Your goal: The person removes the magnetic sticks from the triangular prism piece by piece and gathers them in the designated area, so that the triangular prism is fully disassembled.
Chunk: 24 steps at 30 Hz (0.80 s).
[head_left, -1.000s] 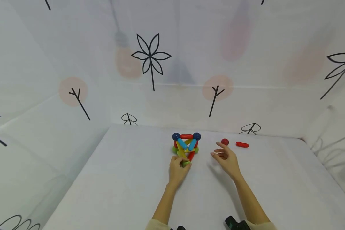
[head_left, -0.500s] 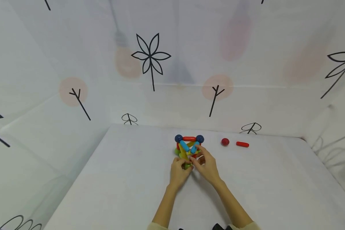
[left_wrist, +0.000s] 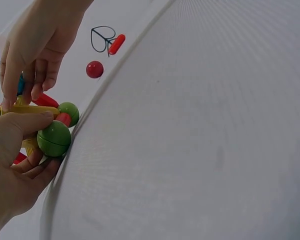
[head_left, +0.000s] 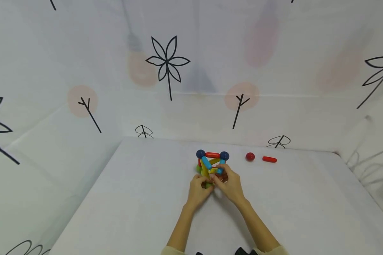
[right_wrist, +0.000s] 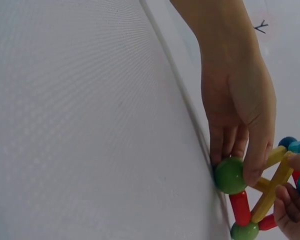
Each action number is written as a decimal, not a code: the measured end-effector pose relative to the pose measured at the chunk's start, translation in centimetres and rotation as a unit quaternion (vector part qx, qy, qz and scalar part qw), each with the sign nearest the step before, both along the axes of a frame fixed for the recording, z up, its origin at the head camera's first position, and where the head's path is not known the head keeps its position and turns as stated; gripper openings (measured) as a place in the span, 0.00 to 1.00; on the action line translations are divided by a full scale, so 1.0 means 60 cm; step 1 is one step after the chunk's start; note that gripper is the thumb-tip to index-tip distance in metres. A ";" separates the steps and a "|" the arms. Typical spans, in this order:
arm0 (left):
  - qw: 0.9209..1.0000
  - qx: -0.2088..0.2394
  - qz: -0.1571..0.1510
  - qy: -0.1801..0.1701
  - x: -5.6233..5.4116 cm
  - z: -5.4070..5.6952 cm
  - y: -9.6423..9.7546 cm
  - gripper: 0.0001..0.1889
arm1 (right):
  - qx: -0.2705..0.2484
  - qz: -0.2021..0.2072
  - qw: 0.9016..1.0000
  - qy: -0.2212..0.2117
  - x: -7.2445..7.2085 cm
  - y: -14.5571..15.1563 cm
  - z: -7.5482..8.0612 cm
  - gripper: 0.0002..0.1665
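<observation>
While a green ball [left_wrist: 55, 139] and light-blue rod [head_left: 220, 171] are pinched by left hand [head_left: 198, 190] and right hand [head_left: 231, 185] respectively, apparently for fitting, careful alignment is needed.

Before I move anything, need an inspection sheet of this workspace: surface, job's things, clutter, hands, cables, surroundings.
Surface: white table; no spill seen.
Job's things: a toy built of coloured balls and sticks, partly covered by the hands.
Clutter: a red ball and a loose red stick lie apart on the table, to the right of the toy.
Hands: left hand grips the green ball at the toy's near end; right hand touches the toy, its exact grip partly hidden.
Cables: nothing seen.
Surroundings: pale backdrop behind the table, printed with black plant drawings and faint orange patches.
</observation>
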<state>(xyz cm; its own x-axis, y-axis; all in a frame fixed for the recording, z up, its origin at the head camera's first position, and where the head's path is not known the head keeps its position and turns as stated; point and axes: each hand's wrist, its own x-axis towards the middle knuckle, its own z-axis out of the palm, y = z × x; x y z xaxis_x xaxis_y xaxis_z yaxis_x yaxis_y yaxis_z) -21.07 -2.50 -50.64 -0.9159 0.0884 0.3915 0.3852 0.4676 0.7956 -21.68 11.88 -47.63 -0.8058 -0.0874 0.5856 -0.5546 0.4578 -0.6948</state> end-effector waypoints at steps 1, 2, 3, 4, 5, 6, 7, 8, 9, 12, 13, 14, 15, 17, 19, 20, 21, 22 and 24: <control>1.000 0.004 -0.003 -0.001 0.000 0.000 0.000 0.05 | -0.003 -0.008 1.000 0.002 0.001 0.002 0.001 0.18; 1.000 0.007 -0.005 -0.003 0.000 0.000 0.000 0.05 | -0.006 -0.017 1.000 0.005 0.002 0.004 0.001 0.17; 1.000 0.009 -0.008 -0.004 0.000 0.000 0.000 0.05 | -0.009 -0.023 1.000 0.009 0.002 0.007 0.001 0.15; 1.000 0.011 -0.009 -0.006 0.000 0.000 0.000 0.05 | -0.013 -0.028 0.999 0.013 0.003 0.010 0.001 0.14; 1.000 0.014 -0.011 -0.010 0.000 -0.001 0.000 0.05 | -0.017 -0.030 0.999 0.016 0.004 0.013 0.002 0.12; 1.000 0.016 -0.012 -0.012 0.000 -0.001 -0.001 0.05 | -0.023 -0.031 0.999 0.018 0.004 0.017 0.002 0.12; 1.000 0.016 -0.013 -0.014 0.000 -0.001 -0.001 0.05 | -0.027 -0.031 0.999 0.018 0.005 0.020 0.002 0.11; 1.000 0.016 -0.012 -0.015 0.000 -0.002 -0.001 0.05 | -0.030 -0.031 0.999 0.018 0.005 0.024 0.002 0.12; 1.000 0.018 -0.013 -0.017 0.000 -0.001 -0.001 0.05 | -0.035 -0.030 0.999 0.016 0.006 0.027 0.002 0.13; 0.999 0.023 -0.013 -0.024 0.001 0.000 -0.002 0.06 | -0.043 -0.035 0.998 -0.002 0.008 0.039 0.006 0.16; 0.999 0.022 -0.013 -0.026 0.002 0.001 -0.002 0.06 | -0.044 -0.040 0.998 -0.008 0.014 0.039 0.016 0.17; 0.999 0.023 -0.014 -0.028 0.003 0.002 -0.003 0.06 | -0.048 -0.043 0.998 -0.014 0.014 0.043 0.017 0.18; 0.999 0.024 -0.015 -0.029 0.004 0.002 -0.003 0.05 | -0.052 -0.045 0.997 -0.018 0.014 0.046 0.018 0.19; 0.999 0.024 -0.018 -0.032 0.005 0.002 -0.005 0.05 | -0.059 -0.053 0.997 -0.026 0.014 0.053 0.021 0.19; 0.999 0.025 -0.020 -0.032 0.005 0.001 -0.007 0.05 | -0.062 -0.063 0.996 -0.029 0.012 0.061 0.024 0.17; 0.999 0.025 -0.021 -0.032 0.004 -0.001 -0.008 0.05 | -0.063 -0.065 0.995 -0.030 0.006 0.067 0.018 0.16; 0.999 0.026 -0.020 -0.032 0.003 -0.002 -0.010 0.05 | -0.062 -0.071 0.995 -0.032 0.005 0.070 0.020 0.16; 0.999 0.027 -0.019 -0.031 0.003 -0.002 -0.012 0.04 | -0.058 -0.076 0.995 -0.037 0.005 0.073 0.022 0.15; 0.999 0.029 -0.013 -0.029 0.001 -0.002 -0.016 0.04 | -0.052 -0.079 0.994 -0.049 0.005 0.078 0.025 0.15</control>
